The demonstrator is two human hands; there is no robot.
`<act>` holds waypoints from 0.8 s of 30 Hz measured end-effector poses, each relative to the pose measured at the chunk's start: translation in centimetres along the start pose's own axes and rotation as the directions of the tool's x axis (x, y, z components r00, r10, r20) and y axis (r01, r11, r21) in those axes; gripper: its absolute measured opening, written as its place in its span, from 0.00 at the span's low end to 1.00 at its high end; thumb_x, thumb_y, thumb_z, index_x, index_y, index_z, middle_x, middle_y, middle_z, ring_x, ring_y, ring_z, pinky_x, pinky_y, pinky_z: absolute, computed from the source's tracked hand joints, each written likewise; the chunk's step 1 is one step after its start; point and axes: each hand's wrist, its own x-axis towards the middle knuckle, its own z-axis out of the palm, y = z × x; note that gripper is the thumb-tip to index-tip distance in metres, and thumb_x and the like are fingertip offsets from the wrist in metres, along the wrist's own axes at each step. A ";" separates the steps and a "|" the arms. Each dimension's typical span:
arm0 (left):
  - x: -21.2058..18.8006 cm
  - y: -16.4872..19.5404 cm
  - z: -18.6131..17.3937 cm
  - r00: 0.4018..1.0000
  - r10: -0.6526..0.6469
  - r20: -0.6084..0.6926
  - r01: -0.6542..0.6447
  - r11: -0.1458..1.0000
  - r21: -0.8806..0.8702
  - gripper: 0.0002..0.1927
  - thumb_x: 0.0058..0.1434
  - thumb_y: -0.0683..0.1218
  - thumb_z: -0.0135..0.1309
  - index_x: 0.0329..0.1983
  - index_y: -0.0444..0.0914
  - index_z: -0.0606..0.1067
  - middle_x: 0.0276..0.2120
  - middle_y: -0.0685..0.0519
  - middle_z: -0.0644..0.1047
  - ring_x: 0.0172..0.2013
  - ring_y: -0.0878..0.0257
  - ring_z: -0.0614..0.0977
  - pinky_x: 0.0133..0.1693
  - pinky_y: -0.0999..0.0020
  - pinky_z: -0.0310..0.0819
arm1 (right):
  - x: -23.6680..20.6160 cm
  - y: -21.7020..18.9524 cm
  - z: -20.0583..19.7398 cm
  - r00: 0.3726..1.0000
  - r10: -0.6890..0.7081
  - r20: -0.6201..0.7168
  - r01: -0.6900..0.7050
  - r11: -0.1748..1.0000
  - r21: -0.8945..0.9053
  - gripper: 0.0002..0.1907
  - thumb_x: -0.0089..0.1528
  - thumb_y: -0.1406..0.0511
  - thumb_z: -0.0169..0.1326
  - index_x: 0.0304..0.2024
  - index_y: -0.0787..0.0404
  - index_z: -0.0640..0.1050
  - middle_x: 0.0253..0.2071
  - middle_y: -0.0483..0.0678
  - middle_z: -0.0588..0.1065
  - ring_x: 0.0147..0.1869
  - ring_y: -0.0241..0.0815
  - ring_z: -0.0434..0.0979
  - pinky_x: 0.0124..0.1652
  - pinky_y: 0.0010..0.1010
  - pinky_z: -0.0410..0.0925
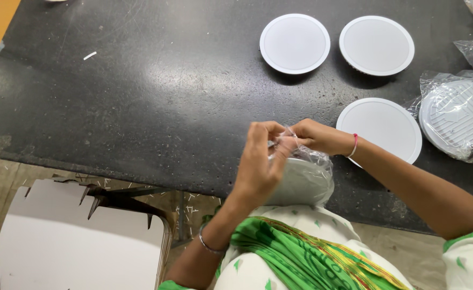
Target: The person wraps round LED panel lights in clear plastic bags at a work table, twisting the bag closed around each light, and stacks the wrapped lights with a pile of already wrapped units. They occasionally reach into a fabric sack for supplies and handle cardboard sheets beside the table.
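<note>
Fingers (271,140) pinch one bagged light (301,180); three bare lights (295,43) lie nearby.

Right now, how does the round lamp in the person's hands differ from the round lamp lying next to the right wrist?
The held lamp is inside a clear plastic bag; the lamp by the wrist is bare. The held lamp is lifted at the table edge, gripped by the left hand and right hand; the other lies flat, untouched. Both are round and white.
</note>
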 end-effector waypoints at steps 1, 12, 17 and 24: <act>-0.4 0.5 0.3 0.997 0.079 0.020 -0.080 0.994 0.077 0.27 0.69 0.60 0.52 0.59 0.36 0.66 0.51 0.44 0.69 0.50 0.55 0.77 0.50 0.61 0.78 | 0.0 0.6 -0.1 1.000 0.003 0.006 -0.003 0.999 0.046 0.24 0.67 0.53 0.51 0.50 0.66 0.81 0.40 0.48 0.84 0.43 0.34 0.78 0.45 0.32 0.73; -0.2 0.7 2.2 0.986 0.168 -0.001 -0.161 0.946 0.281 0.11 0.64 0.44 0.62 0.40 0.35 0.72 0.51 0.47 0.73 0.47 0.52 0.82 0.45 0.57 0.79 | -0.3 0.2 -0.3 0.992 0.003 0.128 -0.065 0.871 0.488 0.24 0.67 0.55 0.49 0.60 0.62 0.74 0.49 0.44 0.76 0.49 0.32 0.74 0.47 0.25 0.72; 0.4 -0.7 0.1 1.000 0.009 -0.001 -0.009 0.999 0.053 0.21 0.55 0.40 0.62 0.51 0.35 0.72 0.49 0.47 0.73 0.41 0.54 0.82 0.42 0.63 0.81 | -0.1 -1.8 -0.1 0.991 0.047 0.125 -0.101 0.874 0.475 0.21 0.68 0.54 0.51 0.55 0.62 0.77 0.37 0.40 0.71 0.35 0.28 0.65 0.33 0.23 0.64; 0.8 -0.9 -1.0 0.934 0.354 0.047 -0.350 0.882 0.317 0.07 0.58 0.37 0.61 0.37 0.40 0.78 0.40 0.53 0.79 0.43 0.54 0.83 0.44 0.61 0.79 | -0.7 -3.3 -0.8 0.988 0.083 0.127 -0.126 0.915 0.384 0.18 0.69 0.52 0.49 0.44 0.59 0.77 0.32 0.36 0.67 0.33 0.25 0.63 0.32 0.21 0.62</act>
